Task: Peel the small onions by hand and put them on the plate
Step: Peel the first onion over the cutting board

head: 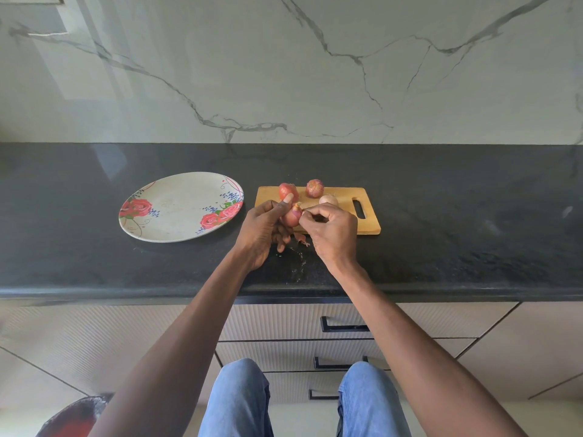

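Observation:
My left hand grips a small reddish onion above the near left corner of a wooden cutting board. My right hand pinches the skin at the onion's tip. Three more small onions lie on the board: a red one at the left, a red one at the back, and a paler one partly hidden by my right hand. A white oval plate with red rose prints lies to the left of the board with nothing on it.
Bits of onion skin lie on the black countertop under my hands. A marble-patterned wall stands behind the counter. Drawers with black handles sit below the counter's front edge.

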